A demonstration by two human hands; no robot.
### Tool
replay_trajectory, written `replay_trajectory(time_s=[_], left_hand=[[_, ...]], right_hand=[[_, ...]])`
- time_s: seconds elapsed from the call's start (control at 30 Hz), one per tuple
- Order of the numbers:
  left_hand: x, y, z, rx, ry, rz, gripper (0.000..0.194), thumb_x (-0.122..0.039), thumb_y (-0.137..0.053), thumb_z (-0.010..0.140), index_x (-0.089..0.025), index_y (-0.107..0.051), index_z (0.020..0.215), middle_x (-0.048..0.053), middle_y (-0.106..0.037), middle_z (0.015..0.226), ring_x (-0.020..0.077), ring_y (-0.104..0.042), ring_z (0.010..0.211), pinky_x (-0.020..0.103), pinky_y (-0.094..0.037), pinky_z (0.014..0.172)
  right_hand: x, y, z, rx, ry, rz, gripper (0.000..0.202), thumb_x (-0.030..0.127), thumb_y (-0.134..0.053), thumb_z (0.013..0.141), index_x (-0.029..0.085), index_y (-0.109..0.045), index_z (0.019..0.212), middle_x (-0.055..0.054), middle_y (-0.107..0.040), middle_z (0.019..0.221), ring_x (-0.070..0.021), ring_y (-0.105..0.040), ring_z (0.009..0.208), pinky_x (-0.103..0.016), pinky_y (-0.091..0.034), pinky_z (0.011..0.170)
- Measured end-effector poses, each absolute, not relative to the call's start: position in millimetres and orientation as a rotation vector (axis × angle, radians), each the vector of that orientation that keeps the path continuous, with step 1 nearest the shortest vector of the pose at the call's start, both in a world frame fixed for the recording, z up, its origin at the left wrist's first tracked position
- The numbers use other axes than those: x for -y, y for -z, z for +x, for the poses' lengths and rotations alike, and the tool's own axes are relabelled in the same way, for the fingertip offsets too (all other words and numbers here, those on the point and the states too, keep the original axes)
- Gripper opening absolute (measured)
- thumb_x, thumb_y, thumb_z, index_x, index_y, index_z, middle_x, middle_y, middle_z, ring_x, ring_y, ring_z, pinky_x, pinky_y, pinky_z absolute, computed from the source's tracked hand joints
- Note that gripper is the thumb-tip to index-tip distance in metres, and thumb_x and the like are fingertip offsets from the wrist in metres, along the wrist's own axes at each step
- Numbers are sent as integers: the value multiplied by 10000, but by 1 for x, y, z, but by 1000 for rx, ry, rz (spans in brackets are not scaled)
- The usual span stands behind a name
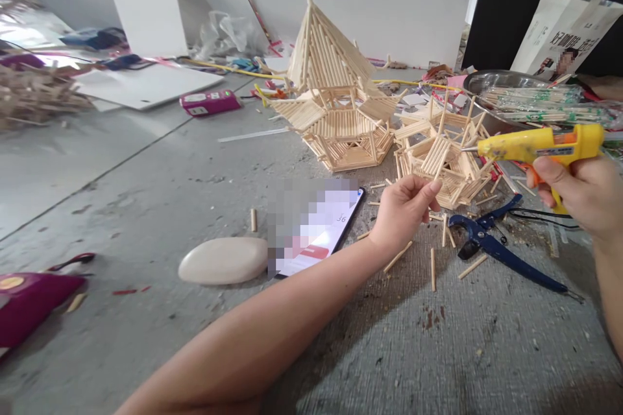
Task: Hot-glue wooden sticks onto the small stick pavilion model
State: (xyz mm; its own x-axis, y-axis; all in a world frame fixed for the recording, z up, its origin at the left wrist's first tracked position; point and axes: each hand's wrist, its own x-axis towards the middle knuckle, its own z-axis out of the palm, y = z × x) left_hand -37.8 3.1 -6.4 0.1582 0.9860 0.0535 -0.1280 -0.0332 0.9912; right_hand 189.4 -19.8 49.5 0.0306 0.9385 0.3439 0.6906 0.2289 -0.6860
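My right hand [579, 191] grips a yellow hot glue gun [530, 144], its fingers around the handle and orange trigger. The metal nozzle points left, over a small frame of wooden sticks [457, 172]. At the frame's near side, my left hand [406, 211] is closed in a pinch on what looks like a short wooden stick [439, 175], mostly hidden by the fingertips. Behind and to the left stands a larger stick pavilion [335, 123] with a tall pointed roof. Loose cut sticks [433, 269] lie below my left hand.
Blue-handled cutters [506, 249] lie near my right wrist. A lit phone [335, 227] and a pale rounded object [224, 260] are left of my left hand. At the back right, a metal bowl [479, 87] holds bagged sticks beside a tote bag [559, 26]. Purple packages [209, 102] sit leftward.
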Motion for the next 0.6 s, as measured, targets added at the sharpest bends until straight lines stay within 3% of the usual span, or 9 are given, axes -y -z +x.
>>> replay_trajectory(time_s=[0.2,0.6], left_hand=[[-13,7,-27,-957,-1116,1074,281,-338,-646,723,-163,-489,569,-47,-544,446,23,-390,317,171,-284,345],[-27,12,-26,-890,-1036,961,318,-341,-684,687,-160,-462,547,-47,-535,421,27,-392,292,170,-245,312]], right_hand=[[21,-47,196,1524,-657,-1480,299,502,-568,750,234,-574,617,7,-499,494,-95,-406,363,-258,-301,318],[21,-44,198,1575,-696,-1494,302,511,-538,770,242,-561,635,5,-534,545,-86,-409,380,-256,-321,347]])
